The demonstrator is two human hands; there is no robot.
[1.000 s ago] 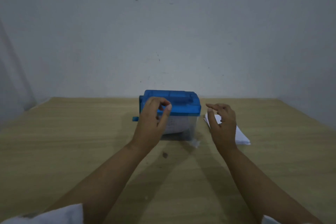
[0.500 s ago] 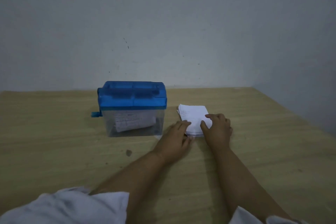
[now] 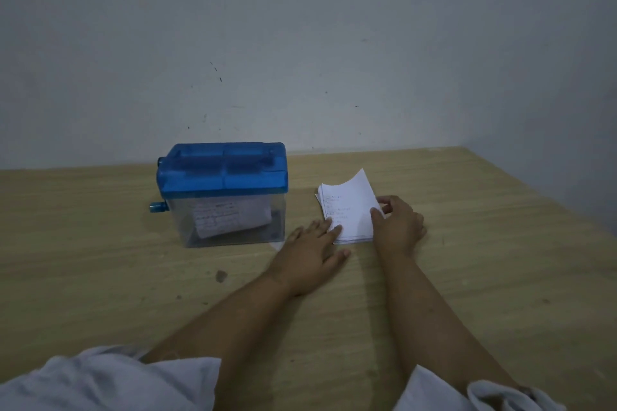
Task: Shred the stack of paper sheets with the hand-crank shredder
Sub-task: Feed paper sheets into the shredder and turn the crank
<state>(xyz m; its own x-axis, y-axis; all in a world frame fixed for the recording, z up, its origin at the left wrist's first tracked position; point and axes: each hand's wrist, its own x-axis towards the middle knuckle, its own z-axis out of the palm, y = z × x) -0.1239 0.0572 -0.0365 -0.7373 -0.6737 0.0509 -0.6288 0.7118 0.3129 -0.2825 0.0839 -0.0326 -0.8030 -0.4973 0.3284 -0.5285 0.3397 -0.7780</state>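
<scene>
The hand-crank shredder (image 3: 223,192) has a blue lid over a clear bin and stands left of centre on the wooden table (image 3: 484,243). Its blue crank knob (image 3: 157,207) sticks out on the left side. Paper with print shows inside the bin. To its right lies the stack of white sheets (image 3: 349,210). My left hand (image 3: 310,253) lies flat, fingertips pressing the stack's near left corner. My right hand (image 3: 397,227) pinches the top sheet at its right edge, and that sheet's far end curls upward off the stack.
A plain wall rises behind the table and another closes the right side. A small dark spot (image 3: 220,275) marks the wood in front of the shredder. My white sleeves (image 3: 110,380) fill the bottom edge.
My left hand left the shredder lid and came down to the stack. My right hand settled on the stack, then lifted the top sheet's far end. The view shifted right.
</scene>
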